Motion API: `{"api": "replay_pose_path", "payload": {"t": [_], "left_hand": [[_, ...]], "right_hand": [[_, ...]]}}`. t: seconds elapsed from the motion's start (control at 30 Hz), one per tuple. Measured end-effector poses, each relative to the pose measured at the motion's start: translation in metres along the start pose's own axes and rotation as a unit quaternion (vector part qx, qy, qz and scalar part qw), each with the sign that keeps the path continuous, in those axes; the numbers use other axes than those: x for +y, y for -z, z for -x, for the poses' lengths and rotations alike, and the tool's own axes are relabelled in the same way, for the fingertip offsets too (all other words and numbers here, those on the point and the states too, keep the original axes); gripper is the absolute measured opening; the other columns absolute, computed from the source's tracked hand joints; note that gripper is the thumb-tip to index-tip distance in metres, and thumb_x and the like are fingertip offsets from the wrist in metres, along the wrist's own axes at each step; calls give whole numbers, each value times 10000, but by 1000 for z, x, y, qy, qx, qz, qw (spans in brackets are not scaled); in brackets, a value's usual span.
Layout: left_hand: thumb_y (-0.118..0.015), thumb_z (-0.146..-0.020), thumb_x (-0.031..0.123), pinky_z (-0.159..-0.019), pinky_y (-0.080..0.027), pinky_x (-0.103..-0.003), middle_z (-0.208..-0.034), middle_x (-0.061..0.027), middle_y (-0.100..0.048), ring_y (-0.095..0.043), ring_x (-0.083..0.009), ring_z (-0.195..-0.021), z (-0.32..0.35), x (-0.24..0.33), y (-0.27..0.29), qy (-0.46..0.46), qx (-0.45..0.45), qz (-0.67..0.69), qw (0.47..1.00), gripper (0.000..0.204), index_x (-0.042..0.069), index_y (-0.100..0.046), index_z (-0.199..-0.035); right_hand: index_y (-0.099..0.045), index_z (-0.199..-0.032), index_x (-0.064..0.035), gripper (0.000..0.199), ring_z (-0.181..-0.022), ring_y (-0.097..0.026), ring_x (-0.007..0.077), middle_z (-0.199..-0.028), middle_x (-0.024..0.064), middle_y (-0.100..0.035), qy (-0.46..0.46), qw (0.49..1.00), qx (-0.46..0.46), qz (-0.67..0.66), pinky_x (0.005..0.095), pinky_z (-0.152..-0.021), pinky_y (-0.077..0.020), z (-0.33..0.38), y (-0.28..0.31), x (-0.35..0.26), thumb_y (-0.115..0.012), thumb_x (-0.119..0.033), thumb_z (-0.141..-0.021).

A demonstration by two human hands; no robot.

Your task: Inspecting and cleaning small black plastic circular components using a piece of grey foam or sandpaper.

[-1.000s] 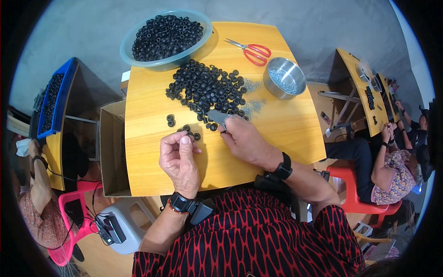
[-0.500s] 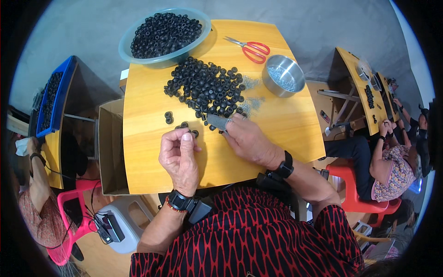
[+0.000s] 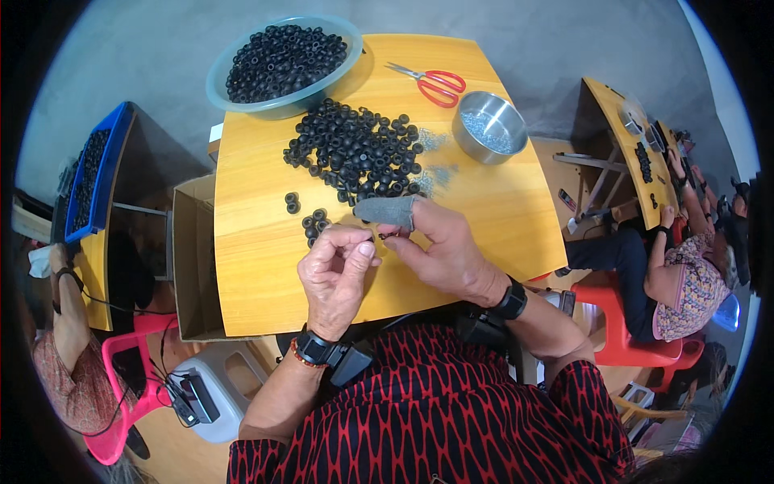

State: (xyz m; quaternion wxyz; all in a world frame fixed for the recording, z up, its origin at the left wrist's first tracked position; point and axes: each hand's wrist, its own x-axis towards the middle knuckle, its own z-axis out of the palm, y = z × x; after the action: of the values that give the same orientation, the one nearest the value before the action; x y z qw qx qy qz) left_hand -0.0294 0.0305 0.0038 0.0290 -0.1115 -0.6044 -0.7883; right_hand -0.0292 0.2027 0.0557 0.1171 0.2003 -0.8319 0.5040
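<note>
My left hand [image 3: 334, 270] is closed in a pinch over the near part of the yellow table [image 3: 266, 290]. A dark bit shows at its fingertips, mostly hidden by them. Facing it, almost touching, my right hand [image 3: 443, 250] pinches a small black piece [image 3: 385, 235] between thumb and fingers. A grey cloth finger cover [image 3: 385, 211] sits on its index finger. Just beyond the hands lies a heap of small round black rubber-like parts [image 3: 355, 153], hollow in the middle. Several more black parts [image 3: 314, 226] lie beside my left fingers.
A pale blue basin [image 3: 218, 85] full of black parts stands at the far left. Red-handled scissors [image 3: 439, 85] and a steel bowl [image 3: 493, 129] are at the far right, with grey shavings [image 3: 435, 177] beside the heap. Co-workers sit at tables on both sides.
My right hand has come from the heap's edge toward me, with a black piece in its fingers. My left hand has shifted right to meet it, uncovering the black parts beside it.
</note>
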Motion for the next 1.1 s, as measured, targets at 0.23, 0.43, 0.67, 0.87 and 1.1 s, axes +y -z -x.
{"api": "replay_pose_path", "payload": {"t": [0.23,0.43,0.67,0.87,1.1], "left_hand": [[-656,-914,1,-719,-591,-312,-1020,-134,-680,-670,-161,-783,6,3,-5,33,-64,74,995,94,-6,-606,-994],[-674,-901,0,-721,-610,-330,-980,-111,-666,-671,-157,-789,15,12,-15,28,-95,80,992,118,-14,-614,-1002],[-688,-891,1,-729,-615,-333,-1009,-101,-630,-664,-148,-806,23,20,-26,1,-130,80,988,142,-21,-618,-1012],[-684,-873,-56,-746,-617,-306,-971,-63,-642,-627,-89,-824,28,28,-33,-5,-142,110,984,165,-23,-630,-1025],[-708,-875,3,-735,-613,-316,-1002,-80,-654,-662,-125,-798,30,29,-32,4,-139,92,986,214,8,-593,-1055]], "right_hand": [[-689,-1129,-47,287,-818,-671,191,-892,104,-685,-48,997,37,-37,287,-727,-529,21,2,-15,-660,32,-854],[-688,-1125,-27,263,-858,-629,100,-959,55,-668,-56,970,134,-194,263,-744,-517,35,1,-15,-664,30,-869],[-698,-1113,-34,292,-834,-630,118,-957,63,-665,-12,988,110,-106,261,-751,-509,45,28,-35,-659,61,-840],[-703,-1112,-59,305,-807,-654,172,-873,72,-667,19,993,105,-46,272,-727,-508,55,35,-49,-662,54,-832],[-710,-1103,-65,283,-800,-668,171,-902,77,-689,19,991,119,-52,285,-688,-519,59,30,-51,-677,35,-840]]}}
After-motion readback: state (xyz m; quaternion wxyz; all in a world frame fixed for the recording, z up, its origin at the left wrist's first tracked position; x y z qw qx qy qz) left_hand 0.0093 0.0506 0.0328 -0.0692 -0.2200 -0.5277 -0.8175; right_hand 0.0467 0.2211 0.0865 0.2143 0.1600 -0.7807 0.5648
